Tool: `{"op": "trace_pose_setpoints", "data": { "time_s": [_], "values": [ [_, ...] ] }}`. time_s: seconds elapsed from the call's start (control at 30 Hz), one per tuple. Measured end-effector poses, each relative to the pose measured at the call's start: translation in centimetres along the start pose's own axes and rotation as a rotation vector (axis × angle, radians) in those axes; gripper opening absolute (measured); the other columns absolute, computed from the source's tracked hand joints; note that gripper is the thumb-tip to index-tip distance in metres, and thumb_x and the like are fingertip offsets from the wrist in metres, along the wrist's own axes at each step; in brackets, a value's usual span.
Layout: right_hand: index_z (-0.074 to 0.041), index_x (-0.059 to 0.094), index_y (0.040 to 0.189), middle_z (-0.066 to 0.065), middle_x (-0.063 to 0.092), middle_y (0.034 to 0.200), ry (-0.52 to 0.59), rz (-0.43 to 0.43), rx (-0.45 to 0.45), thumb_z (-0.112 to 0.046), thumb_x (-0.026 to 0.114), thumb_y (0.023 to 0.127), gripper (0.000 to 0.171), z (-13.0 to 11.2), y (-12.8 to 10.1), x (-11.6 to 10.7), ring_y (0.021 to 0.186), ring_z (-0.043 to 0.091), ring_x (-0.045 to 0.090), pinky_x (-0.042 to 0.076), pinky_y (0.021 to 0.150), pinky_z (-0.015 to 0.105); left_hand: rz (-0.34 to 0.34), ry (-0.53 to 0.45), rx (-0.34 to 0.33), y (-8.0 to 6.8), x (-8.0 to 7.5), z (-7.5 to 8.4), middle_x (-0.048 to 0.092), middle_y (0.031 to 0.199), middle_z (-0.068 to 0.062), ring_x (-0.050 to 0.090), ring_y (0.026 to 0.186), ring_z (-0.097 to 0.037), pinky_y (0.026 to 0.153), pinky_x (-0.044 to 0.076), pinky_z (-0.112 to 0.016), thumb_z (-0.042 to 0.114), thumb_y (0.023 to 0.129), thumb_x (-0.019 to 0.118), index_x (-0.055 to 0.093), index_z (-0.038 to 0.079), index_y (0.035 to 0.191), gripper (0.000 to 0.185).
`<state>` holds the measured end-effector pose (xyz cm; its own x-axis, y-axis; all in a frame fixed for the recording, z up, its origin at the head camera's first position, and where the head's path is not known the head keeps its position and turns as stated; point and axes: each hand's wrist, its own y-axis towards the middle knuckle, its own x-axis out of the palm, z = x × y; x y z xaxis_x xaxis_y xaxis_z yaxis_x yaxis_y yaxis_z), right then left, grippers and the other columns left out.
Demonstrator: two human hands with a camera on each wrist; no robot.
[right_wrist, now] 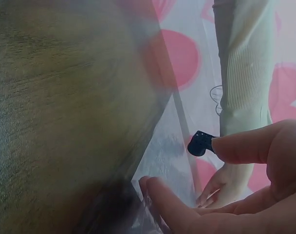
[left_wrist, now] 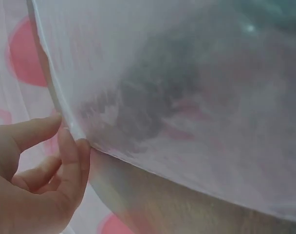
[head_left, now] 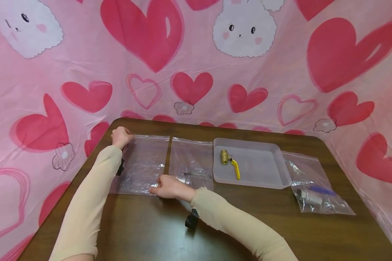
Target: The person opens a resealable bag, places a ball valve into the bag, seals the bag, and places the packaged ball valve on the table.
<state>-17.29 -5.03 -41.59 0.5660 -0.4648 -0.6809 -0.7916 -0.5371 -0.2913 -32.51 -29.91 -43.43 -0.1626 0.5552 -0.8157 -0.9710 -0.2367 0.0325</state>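
A clear zip bag (head_left: pixel 147 156), flat and with nothing visible inside, lies at the left of the table. At its far left corner, my left hand (head_left: pixel 121 137) pinches the edge between thumb and fingers, as the left wrist view shows. My right hand (head_left: pixel 170 186) is at the near right corner, its index fingertip (right_wrist: pixel 150 184) touching the plastic while the thumb stands apart. Just right of this, a second zip bag (head_left: pixel 192 154) contains a silver metal fitting (head_left: pixel 184 180), partly hidden behind the right hand.
A translucent tray (head_left: pixel 258 183) holds a brass ball valve (head_left: pixel 224 157) with a yellow lever (head_left: pixel 236 169). Right of the tray lies another zip bag (head_left: pixel 308 165) with a silver metal fitting (head_left: pixel 308 197) and a blue part (head_left: pixel 322 190). A heart-print cloth (head_left: pixel 196 47) hangs behind the brown table (head_left: pixel 143 232).
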Motion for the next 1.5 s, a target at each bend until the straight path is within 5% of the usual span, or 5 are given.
{"op": "trace_pose_setpoints", "data": {
  "time_s": [0.57,0.83,1.07,1.33,1.5],
  "values": [
    [-0.008,0.046,0.069,-0.001,0.042,0.065,0.02,-0.011,0.036,-0.029,0.066,0.092,0.037,-0.7,0.4,0.6,0.06,0.015,0.042,0.035,0.054,0.024,0.048,-0.04,-0.068,0.8,0.7,-0.8,0.072,0.105,-0.026,0.058,0.115,-0.051,0.11,0.037,-0.056,0.012,0.086,0.063,0.071,-0.01,0.102,0.028],
    [-0.013,0.038,0.058,-0.006,0.032,0.056,0.002,-0.005,0.025,-0.029,0.065,0.093,0.047,-0.7,0.9,0.3,0.052,0.011,0.032,0.029,0.049,0.023,0.008,-0.179,0.018,0.5,0.3,-1.5,0.066,0.11,-0.03,0.057,0.107,-0.042,0.099,0.044,-0.052,0.015,0.096,0.057,0.067,-0.009,0.108,0.029],
    [-0.013,0.039,0.06,-0.005,0.034,0.057,0.007,-0.005,0.032,-0.029,0.065,0.093,0.045,-0.8,1.0,0.2,0.053,0.011,0.034,0.03,0.05,0.023,-0.07,-0.386,-0.035,0.6,0.6,-1.5,0.059,0.101,-0.019,0.055,0.083,-0.014,0.07,0.045,-0.022,0.005,0.099,0.047,0.052,-0.01,0.11,0.019],
    [-0.008,0.05,0.07,0.0,0.047,0.064,-0.058,0.016,0.015,-0.03,0.066,0.093,0.036,-0.8,1.1,0.2,0.059,0.013,0.042,0.036,0.054,0.024,-0.137,-0.635,-0.104,0.6,0.0,-2.0,0.049,0.103,-0.004,0.049,0.085,-0.004,0.09,0.041,-0.025,0.007,0.105,0.035,0.044,0.004,0.107,0.01],
    [0.0,0.06,0.083,0.011,0.062,0.079,-0.072,0.063,0.019,-0.028,0.067,0.091,0.03,-0.6,1.3,0.2,0.066,0.017,0.05,0.043,0.061,0.028,-0.155,-0.733,-0.145,0.6,-0.9,-2.6,0.047,0.095,0.006,0.045,0.085,-0.003,0.08,0.04,-0.015,0.011,0.106,0.034,0.043,0.011,0.1,0.012]
  ]
}}
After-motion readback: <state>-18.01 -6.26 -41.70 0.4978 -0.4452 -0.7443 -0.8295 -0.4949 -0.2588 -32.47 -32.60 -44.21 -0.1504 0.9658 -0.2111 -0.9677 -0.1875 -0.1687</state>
